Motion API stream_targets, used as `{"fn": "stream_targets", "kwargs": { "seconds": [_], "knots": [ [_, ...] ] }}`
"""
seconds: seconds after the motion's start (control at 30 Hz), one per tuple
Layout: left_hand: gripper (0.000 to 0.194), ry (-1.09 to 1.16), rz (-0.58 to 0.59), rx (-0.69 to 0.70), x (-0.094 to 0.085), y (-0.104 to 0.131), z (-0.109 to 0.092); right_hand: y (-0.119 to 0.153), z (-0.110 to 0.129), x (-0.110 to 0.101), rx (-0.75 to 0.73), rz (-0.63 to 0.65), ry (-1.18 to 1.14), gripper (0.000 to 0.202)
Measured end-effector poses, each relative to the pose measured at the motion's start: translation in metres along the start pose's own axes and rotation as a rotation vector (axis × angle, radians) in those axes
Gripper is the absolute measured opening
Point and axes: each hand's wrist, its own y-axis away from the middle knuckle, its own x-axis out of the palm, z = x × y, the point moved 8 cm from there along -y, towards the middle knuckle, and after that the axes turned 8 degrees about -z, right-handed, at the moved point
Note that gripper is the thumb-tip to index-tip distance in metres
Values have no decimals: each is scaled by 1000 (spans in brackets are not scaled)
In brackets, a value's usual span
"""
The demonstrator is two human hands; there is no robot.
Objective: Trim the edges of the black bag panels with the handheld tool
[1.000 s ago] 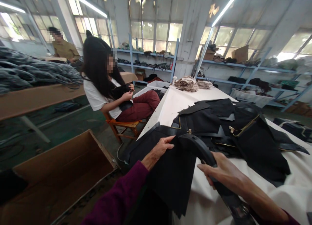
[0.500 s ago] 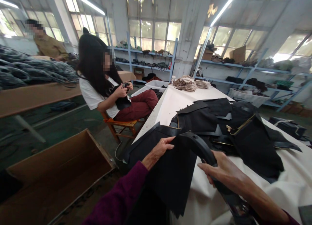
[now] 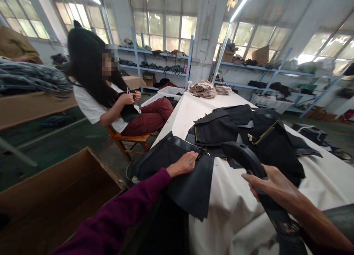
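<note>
My left hand [image 3: 184,163], in a purple sleeve, lies curled on a black fabric panel [image 3: 190,188] that hangs over the near edge of the white-covered table [image 3: 199,109]. The fingers pinch the fabric close to a small gold zipper pull [image 3: 205,151]. My right hand [image 3: 273,185] grips a long curved black strap [image 3: 243,157] that arches up from the lower right toward the middle. Behind both hands lies a heap of black cut pieces with gold zippers [image 3: 249,131].
A seated person [image 3: 110,96] in a white top works on black material at the table's left side, on an orange chair [image 3: 129,140]. An open cardboard box [image 3: 61,196] stands at the lower left. Beige stacks [image 3: 206,89] sit at the table's far end. Blue shelves line the back wall.
My left hand has closed from flat fingers to a pinch on the panel by the zipper. My right hand and the strap have shifted right. The view has swung left.
</note>
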Motion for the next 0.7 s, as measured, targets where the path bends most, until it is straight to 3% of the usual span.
{"fn": "stream_targets", "kwargs": {
  "seconds": [0.13,0.33,0.47,0.6,0.7],
  "knots": [
    [25,121,44,-80,2,2,-1,14,-18,3,31,16,80,37],
    [66,431,167,-268,7,4,17,13,-20,16,15,91,-24,32],
    [71,607,215,-361,13,6,22,-2,-18,38,-18,173,-154,29],
    [69,843,190,-484,14,11,24,-26,-13,65,-40,222,-189,22],
    [67,869,181,-499,12,12,26,-44,-7,79,-42,233,-193,20]
  ]
}}
